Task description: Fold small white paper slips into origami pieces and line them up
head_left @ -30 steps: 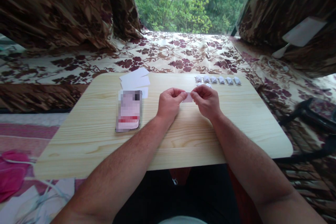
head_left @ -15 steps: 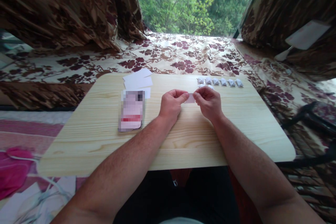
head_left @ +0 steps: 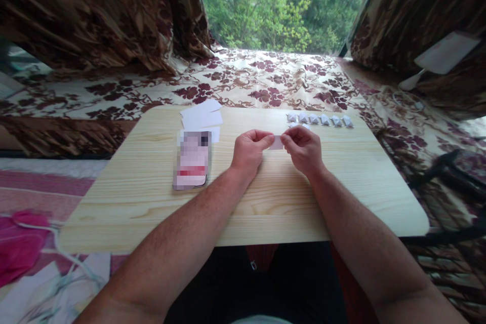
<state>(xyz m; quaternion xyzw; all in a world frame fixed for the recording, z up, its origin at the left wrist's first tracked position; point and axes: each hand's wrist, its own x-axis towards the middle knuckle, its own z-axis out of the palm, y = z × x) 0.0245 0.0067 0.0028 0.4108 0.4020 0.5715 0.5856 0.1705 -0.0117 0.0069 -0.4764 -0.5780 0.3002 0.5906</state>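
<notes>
Between my two hands is a small white piece of paper point(head_left: 276, 143), held up just over the wooden table point(head_left: 266, 217). My left hand point(head_left: 248, 152) pinches its left end between thumb and fingers. At its right end, my right hand point(head_left: 305, 149) pinches it the same way. Beyond my right hand stand several small folded paper shapes point(head_left: 314, 119) in a row, and a second row is partly hidden behind that hand. To the left of my left hand lie white paper strips point(head_left: 202, 115), overlapping one another.
A phone point(head_left: 192, 159), blurred by pixels, lies left of my forearm, close to the strips. A floral cloth point(head_left: 261, 78) covers the ledge behind the table, below a window. On the right are a white lamp point(head_left: 448, 53) and a dark chair point(head_left: 451, 172). Cables point(head_left: 72, 258) lie at lower left.
Both hands keep their pinch on the small paper with hardly any movement. The whole view has shifted very slightly.
</notes>
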